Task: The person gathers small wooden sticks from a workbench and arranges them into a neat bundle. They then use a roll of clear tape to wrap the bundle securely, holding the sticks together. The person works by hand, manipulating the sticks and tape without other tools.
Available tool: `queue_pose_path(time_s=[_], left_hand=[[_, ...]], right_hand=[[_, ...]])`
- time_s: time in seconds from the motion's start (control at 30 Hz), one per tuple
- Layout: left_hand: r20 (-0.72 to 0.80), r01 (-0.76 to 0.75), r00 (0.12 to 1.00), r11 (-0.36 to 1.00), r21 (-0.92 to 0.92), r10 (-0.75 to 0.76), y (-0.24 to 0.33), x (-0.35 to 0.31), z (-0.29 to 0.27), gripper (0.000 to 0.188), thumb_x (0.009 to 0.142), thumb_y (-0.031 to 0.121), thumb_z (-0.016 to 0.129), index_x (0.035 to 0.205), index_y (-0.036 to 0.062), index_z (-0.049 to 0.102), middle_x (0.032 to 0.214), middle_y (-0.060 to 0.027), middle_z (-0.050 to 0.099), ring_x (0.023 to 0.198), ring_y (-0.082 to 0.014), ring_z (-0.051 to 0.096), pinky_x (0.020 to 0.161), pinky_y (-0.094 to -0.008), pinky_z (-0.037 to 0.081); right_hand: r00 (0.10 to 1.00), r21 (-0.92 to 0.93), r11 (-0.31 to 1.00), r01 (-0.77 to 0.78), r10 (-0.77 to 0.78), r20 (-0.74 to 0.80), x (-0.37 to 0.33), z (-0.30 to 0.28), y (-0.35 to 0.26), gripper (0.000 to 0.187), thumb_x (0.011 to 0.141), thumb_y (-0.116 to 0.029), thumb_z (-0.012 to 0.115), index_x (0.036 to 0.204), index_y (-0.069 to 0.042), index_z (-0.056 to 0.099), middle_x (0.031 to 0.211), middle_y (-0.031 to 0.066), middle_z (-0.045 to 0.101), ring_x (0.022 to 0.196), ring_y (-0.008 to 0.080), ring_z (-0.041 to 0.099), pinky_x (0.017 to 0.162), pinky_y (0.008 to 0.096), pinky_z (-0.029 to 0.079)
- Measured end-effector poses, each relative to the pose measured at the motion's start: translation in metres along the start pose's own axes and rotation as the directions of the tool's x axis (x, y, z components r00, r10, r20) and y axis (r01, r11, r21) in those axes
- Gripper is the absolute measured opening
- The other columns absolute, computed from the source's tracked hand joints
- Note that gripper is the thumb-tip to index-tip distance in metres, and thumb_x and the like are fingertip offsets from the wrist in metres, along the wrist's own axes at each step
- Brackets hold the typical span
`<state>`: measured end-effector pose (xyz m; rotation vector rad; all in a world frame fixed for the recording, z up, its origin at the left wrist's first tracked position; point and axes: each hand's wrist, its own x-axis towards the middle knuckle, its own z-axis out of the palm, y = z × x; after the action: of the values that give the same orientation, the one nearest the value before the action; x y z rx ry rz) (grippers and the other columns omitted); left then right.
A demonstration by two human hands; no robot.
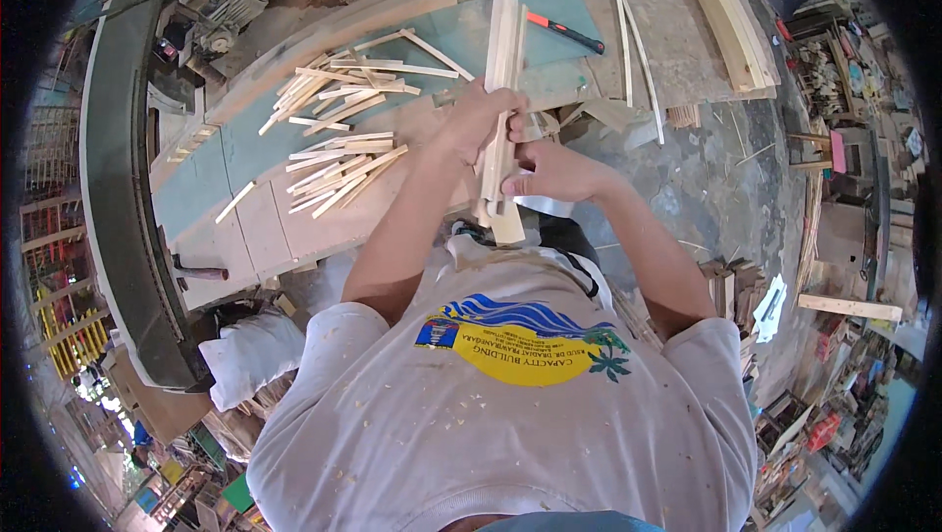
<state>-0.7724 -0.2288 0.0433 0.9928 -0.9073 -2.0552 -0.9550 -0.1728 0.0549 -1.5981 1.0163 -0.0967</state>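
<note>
A bundle of long, pale wooden strips (505,41) stretches away from my body over the bench's edge. My left hand (486,120) is wrapped round its middle. Closer to me, my right hand (561,173) grips the same bundle from the right, its thumb lying against the wood. The undersides of the strips and some of my fingers are hidden. A short flat piece of wood (507,226) shows at the bundle's near end, close to my shirt. Left of my left forearm lie two loose heaps of thin wooden sticks, a far one (339,90) and a near one (345,175).
The work table (265,238) has a greenish top in places. A red-and-black handled tool (567,33) lies just right of the bundle. One stick (235,201) lies apart at left. A large dark machine frame (123,169) borders the left; thick boards (731,36) rest at far right.
</note>
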Motion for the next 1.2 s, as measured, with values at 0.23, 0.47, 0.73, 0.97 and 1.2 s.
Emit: queue_pose_path(time_s=[0.23,0.47,0.73,0.97,1.2], left_hand=[[0.039,-0.160,0.984,0.960,-0.231,0.174,-0.005,-0.004,0.019,0.060,0.084,0.015,0.064,0.142,0.0035,0.052,0.084,-0.0053,0.059,0.067,-0.0160,0.060,0.060,-0.0307,0.052],[-0.225,-0.053,0.908,0.629,0.776,0.354,-0.030,0.032,-0.026,0.057,0.091,0.037,0.062,0.134,0.0016,0.056,0.106,-0.0191,0.072,0.090,-0.0345,0.071,0.083,-0.0446,0.054],[-0.321,0.128,0.936,0.705,0.698,0.147,-0.007,0.021,0.001,0.071,0.089,0.053,0.068,0.127,-0.0046,0.053,0.085,-0.0166,0.068,0.075,-0.0307,0.069,0.069,-0.0417,0.056],[0.118,0.048,0.992,0.999,-0.002,-0.047,-0.023,0.009,0.001,0.054,0.092,0.050,0.063,0.128,0.0099,0.059,0.063,-0.0002,0.050,0.044,-0.0112,0.051,0.039,-0.0259,0.041],[-0.079,-0.183,0.969,0.892,0.413,0.235,-0.043,0.030,0.004,0.050,0.093,0.035,0.065,0.129,0.0040,0.051,0.070,-0.0075,0.057,0.067,-0.0238,0.066,0.061,-0.0375,0.056]], right_hand=[[0.999,0.006,0.999,0.049,-0.049,0.019,0.003,-0.003,0.018,0.053,0.085,-0.044,0.075,0.118,-0.002,0.070,0.108,0.0183,0.073,0.100,0.0286,0.067,0.091,0.0395,0.050],[0.988,-0.233,0.960,-0.154,0.142,-0.067,0.023,0.010,0.019,0.049,0.086,-0.045,0.074,0.119,-0.008,0.071,0.110,0.0195,0.073,0.107,0.0359,0.068,0.093,0.0428,0.051],[0.998,-0.189,0.982,-0.011,0.001,-0.055,0.011,0.025,0.023,0.064,0.087,-0.049,0.070,0.127,0.000,0.062,0.118,0.0266,0.068,0.112,0.0412,0.065,0.098,0.0444,0.050],[0.989,0.182,0.981,0.062,-0.084,0.120,0.012,0.032,0.035,0.069,0.087,-0.046,0.075,0.134,0.001,0.058,0.129,0.0198,0.066,0.119,0.0305,0.062,0.104,0.0386,0.046],[0.999,0.254,0.966,0.047,-0.048,-0.004,0.014,0.040,0.044,0.068,0.086,-0.047,0.077,0.129,0.004,0.062,0.123,0.0187,0.069,0.115,0.0279,0.063,0.103,0.0368,0.047]])
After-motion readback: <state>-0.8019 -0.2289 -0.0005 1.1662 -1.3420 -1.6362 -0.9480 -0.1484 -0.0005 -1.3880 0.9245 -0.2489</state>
